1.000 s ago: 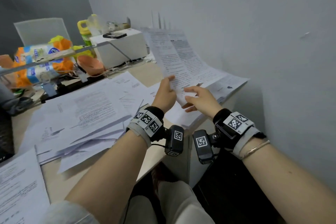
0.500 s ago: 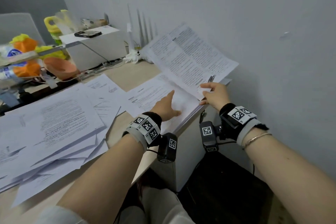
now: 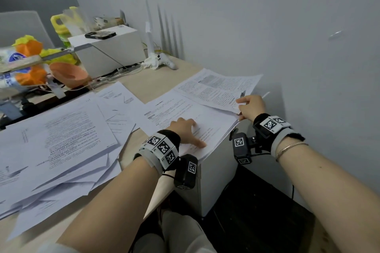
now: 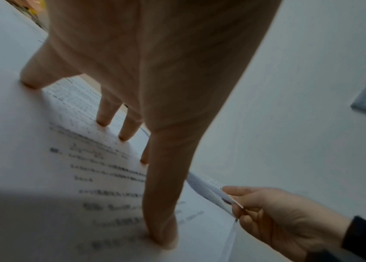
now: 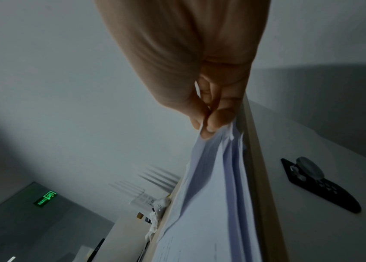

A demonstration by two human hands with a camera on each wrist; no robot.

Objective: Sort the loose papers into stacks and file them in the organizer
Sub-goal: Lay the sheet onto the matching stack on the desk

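- Head view: our left hand (image 3: 185,131) presses spread fingers on the paper stack (image 3: 207,121).
- Our right hand (image 3: 251,108), just beside, pinches the printed sheet (image 3: 218,86) at its near corner.

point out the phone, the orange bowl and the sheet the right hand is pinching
phone (image 3: 100,35), head view, middle of its dark back
orange bowl (image 3: 68,74), head view, inner wall
sheet (image 3: 218,88), head view, printed middle

A plain grey-white painted wall (image 3: 267,26) stands close beyond the hands (dimly lit), a light wooden desk top (image 3: 152,86) beneath them, dark floor (image 3: 257,211) below.
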